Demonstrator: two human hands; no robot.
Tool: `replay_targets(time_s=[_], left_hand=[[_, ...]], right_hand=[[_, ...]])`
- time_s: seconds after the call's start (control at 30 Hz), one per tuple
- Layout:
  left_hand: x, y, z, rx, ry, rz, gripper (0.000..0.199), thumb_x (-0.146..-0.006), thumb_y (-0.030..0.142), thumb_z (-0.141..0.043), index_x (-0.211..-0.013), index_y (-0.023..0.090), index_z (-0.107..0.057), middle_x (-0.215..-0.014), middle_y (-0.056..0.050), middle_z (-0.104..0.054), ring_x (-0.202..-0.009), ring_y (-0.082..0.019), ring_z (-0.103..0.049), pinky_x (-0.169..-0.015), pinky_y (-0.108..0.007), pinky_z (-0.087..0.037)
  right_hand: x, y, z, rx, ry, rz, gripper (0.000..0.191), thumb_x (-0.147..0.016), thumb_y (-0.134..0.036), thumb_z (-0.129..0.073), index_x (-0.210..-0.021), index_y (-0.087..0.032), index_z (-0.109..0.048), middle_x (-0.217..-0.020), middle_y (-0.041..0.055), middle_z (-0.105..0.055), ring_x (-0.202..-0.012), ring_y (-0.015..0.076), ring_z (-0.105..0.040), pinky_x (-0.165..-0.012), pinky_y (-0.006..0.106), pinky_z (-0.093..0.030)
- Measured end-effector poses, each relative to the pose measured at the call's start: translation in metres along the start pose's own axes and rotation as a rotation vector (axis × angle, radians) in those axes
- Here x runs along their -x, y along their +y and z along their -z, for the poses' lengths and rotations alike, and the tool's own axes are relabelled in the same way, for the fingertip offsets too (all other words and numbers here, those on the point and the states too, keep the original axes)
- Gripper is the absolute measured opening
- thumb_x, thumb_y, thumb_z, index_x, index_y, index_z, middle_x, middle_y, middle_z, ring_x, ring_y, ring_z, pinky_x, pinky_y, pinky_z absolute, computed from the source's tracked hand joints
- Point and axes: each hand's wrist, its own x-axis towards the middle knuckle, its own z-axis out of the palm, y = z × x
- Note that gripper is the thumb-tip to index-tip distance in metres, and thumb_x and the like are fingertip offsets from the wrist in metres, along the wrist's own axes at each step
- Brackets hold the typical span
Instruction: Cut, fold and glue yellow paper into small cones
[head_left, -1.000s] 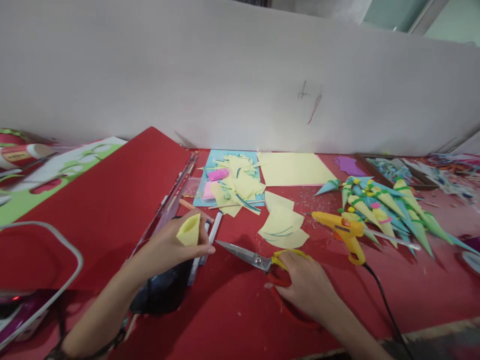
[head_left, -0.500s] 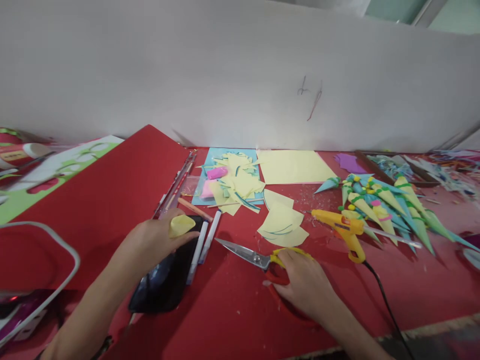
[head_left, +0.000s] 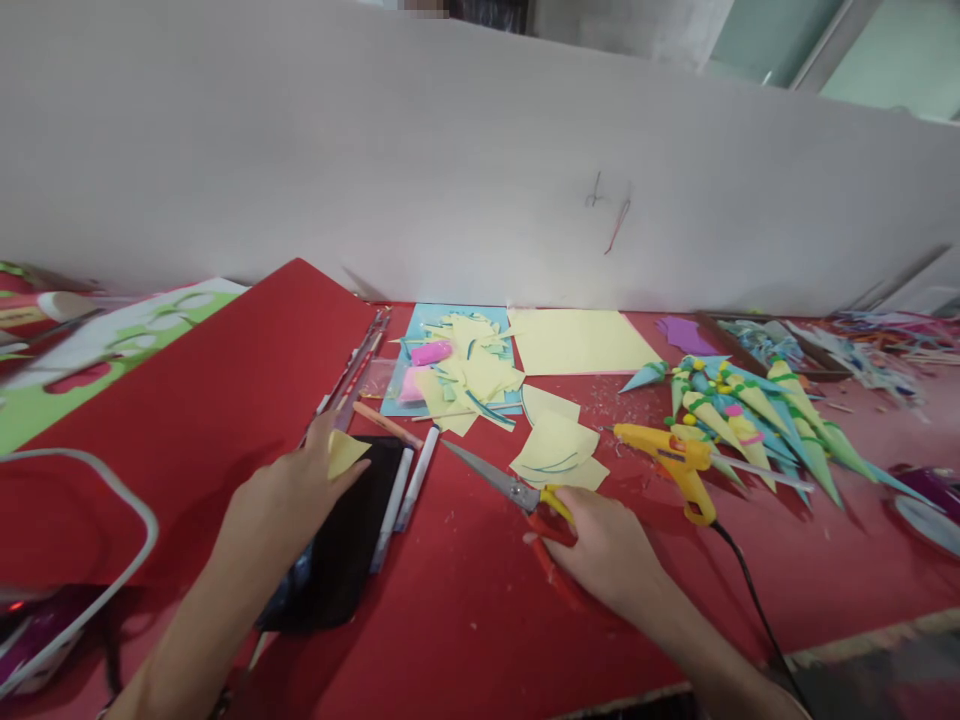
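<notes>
right grip [head_left: 602,540]: scissors [head_left: 487,473]; left grip [head_left: 289,495]: yellow paper [head_left: 344,453]; glue gun [head_left: 696,490] label [head_left: 670,453] unreadable

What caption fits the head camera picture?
Left hand pinching yellow paper, right hand holding scissors, at a red table.

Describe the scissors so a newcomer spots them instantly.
On the red tabletop, find the person's right hand, just below the cut pale-yellow papers. It holds the scissors by their yellow and red handles. Grey metal blades set them apart from the yellow glue gun farther right.
</notes>
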Motion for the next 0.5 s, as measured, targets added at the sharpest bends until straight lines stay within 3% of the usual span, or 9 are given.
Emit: replay_targets(time_s=[0.07,0.13,0.2,0.27,0.33,0.37,0.5], left_hand=[[0.001,0.003,0.003,-0.25,-0.017,0.002,0.061,-0.083,0.052,-0.028,-0.13,0.013,-0.03,-0.066,-0.011,-0.064,-0.061,-0.032,-0.062,-0.049,-0.029,-0.038],[0.001,0.006,0.005,-0.339,-0.079,0.008,0.064,-0.085,0.052,-0.025,-0.136,0.015,-0.019,-0.076,-0.014,-0.066,-0.063,-0.033,-0.063,-0.05,-0.032,-0.041],[0.001,0.006,0.006,-0.314,-0.091,-0.001,0.064,-0.085,0.05,-0.025,-0.138,0.015,-0.015,-0.09,-0.017,-0.065,-0.074,-0.035,-0.063,-0.056,-0.038,-0.044],[0.0,0.004,0.004,-0.27,-0.011,-0.06,0.064,-0.084,0.049,-0.029,-0.136,0.01,-0.023,-0.106,-0.023,-0.059,-0.095,-0.04,-0.057,-0.07,-0.045,-0.045],[0.002,0.003,-0.003,-0.123,0.038,-0.158,0.063,-0.081,0.048,-0.039,-0.13,0.009,-0.034,-0.118,-0.024,-0.051,-0.112,-0.04,-0.045,-0.086,-0.049,-0.039],[0.005,0.004,-0.007,0.017,0.007,-0.201,0.062,-0.078,0.048,-0.045,-0.128,0.011,-0.038,-0.121,-0.022,-0.05,-0.115,-0.038,-0.043,-0.091,-0.047,-0.036],[0.028,0.032,-0.026,0.76,-0.48,-0.315,0.06,-0.078,0.045,-0.051,-0.131,0.023,-0.034,-0.122,-0.011,-0.053,-0.107,-0.025,-0.052,-0.09,-0.036,-0.042]], right_hand=[[-0.004,-0.004,0.005,0.06,-0.006,-0.018,0.031,-0.08,-0.048,-0.047,-0.081,-0.018,-0.056,-0.075,0.0065,-0.066,-0.069,0.0229,-0.061,-0.052,0.026,-0.026],[-0.009,-0.008,0.009,0.112,-0.002,-0.017,0.034,-0.081,-0.049,-0.043,-0.081,-0.018,-0.056,-0.071,0.0078,-0.066,-0.065,0.0236,-0.062,-0.05,0.027,-0.023],[-0.014,-0.011,0.012,0.133,0.015,0.004,0.038,-0.082,-0.051,-0.04,-0.081,-0.017,-0.056,-0.069,0.0085,-0.065,-0.064,0.0234,-0.061,-0.049,0.027,-0.022],[-0.018,-0.015,0.013,0.114,0.034,0.019,0.042,-0.083,-0.055,-0.038,-0.08,-0.017,-0.055,-0.067,0.008,-0.064,-0.062,0.0222,-0.06,-0.049,0.026,-0.022],[-0.02,-0.018,0.013,0.045,0.057,0.033,0.042,-0.083,-0.055,-0.038,-0.081,-0.017,-0.054,-0.065,0.0067,-0.063,-0.061,0.0208,-0.059,-0.049,0.026,-0.023],[-0.021,-0.02,0.013,-0.014,0.068,0.043,0.039,-0.082,-0.054,-0.04,-0.084,-0.017,-0.054,-0.066,0.0059,-0.062,-0.061,0.02,-0.058,-0.049,0.026,-0.024],[-0.023,-0.034,0.011,-0.343,0.1,0.115,0.027,-0.083,-0.043,-0.045,-0.09,-0.017,-0.05,-0.071,0.0027,-0.062,-0.063,0.0158,-0.056,-0.052,0.024,-0.03]])
